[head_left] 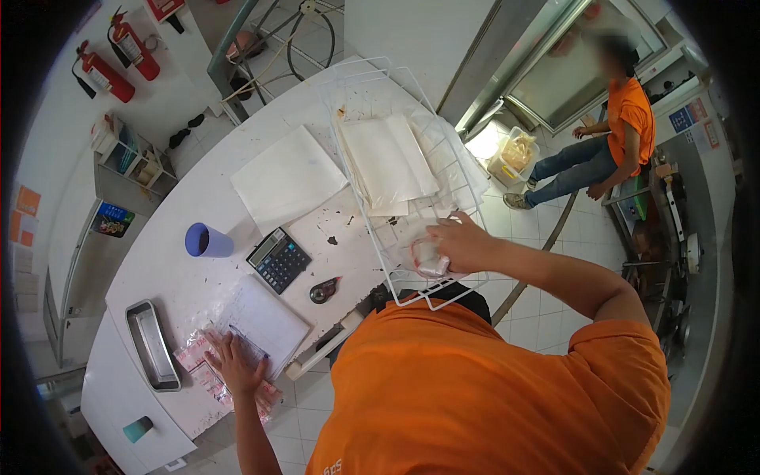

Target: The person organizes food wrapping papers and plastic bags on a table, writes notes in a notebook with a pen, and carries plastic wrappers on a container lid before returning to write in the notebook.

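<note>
My left hand (234,366) lies on pink-and-white printed plastic packets (195,354) at the table's near left, its fingers spread. Beside it, partly under the fingertips, is an open notebook (265,324) with handwriting and a pen on it. My right hand (459,244) reaches into a white wire basket (378,245), fingers curled round a clear plastic packet (430,261) with red marks; part of the grip is hidden. Stacked white paper sheets (388,162) lie in the basket.
On the white table (158,269) are a calculator (279,260), a blue cup (207,240), a metal tray (152,346), a correction-tape-like dispenser (324,291), loose paper (287,178) and a green cup (138,429). A person in orange (631,119) stands right, near a plastic bin (513,158).
</note>
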The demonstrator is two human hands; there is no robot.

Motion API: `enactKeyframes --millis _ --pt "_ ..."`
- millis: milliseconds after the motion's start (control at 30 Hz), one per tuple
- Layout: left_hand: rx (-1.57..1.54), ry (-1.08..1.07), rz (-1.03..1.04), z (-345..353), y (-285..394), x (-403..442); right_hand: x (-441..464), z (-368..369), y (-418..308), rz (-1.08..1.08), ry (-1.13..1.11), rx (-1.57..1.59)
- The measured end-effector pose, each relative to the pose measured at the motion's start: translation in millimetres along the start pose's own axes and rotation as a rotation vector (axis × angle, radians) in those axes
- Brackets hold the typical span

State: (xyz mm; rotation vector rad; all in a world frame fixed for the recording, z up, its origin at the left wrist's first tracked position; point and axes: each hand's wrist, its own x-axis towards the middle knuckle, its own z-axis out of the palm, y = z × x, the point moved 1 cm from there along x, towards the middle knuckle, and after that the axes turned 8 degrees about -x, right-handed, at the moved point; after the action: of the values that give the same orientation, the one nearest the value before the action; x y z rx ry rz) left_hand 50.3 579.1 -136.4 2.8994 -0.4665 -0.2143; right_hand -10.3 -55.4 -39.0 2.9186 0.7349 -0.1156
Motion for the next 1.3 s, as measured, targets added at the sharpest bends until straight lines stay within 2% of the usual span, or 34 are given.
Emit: enactKeyframes --millis 100,200,300,400,500,600,700,800,900,1000,1100,1200,1300 --pt "-0.029 -0.025 -0.028 -4.6 4.2 1.8 10.9 15.9 -9.2 0.238 -0.369 -0.102" --pt "-0.018 0.016 0.021 2.2 -3.4 -0.4 21.3 17.2 1.6 0.257 -0.35 -0.094" --pt "-0.027 0.025 0.019 2.7 -4.0 0.3 27.5 -11.7 29.5 0.037 -0.384 0.144" --pt "-0.035 0.004 -0.022 -3.1 3.0 2.6 16.1 -39.6 41.6 0.038 -0.145 0.534" --pt "-0.019 0.003 -0.031 -3.8 5.1 2.9 29.2 -42.2 24.7 0.064 -0.397 0.203" --pt "-0.016 0.012 -0.006 -3.0 2.6 2.9 38.2 -19.5 7.5 0.056 -0.42 0.105" --pt "-0.009 0.041 0.028 -0.1 -0.1 2.5 50.0 -22.2 17.7 0.117 -0.433 0.163" --pt "-0.013 0.019 0.003 -1.9 2.1 2.7 50.2 -29.9 19.1 0.249 -0.224 0.388" --pt "-0.013 0.039 0.01 1.0 1.9 2.5 60.6 -45.1 9.7 0.352 -0.31 0.149" --pt "-0.018 0.038 0.015 2.2 1.1 2.6 56.7 -32.4 3.9 0.275 0.021 0.122" --pt "0.009 0.042 0.019 0.9 2.2 2.0 47.3 -18.9 5.6 0.128 0.074 0.06" --pt "0.006 0.032 0.012 -6.1 7.8 2.8 46.0 12.4 21.4 0.281 -0.079 0.45" --pt "-0.01 0.002 -0.008 -3.0 4.0 2.9 50.9 52.6 72.2 0.543 -0.543 1.345"
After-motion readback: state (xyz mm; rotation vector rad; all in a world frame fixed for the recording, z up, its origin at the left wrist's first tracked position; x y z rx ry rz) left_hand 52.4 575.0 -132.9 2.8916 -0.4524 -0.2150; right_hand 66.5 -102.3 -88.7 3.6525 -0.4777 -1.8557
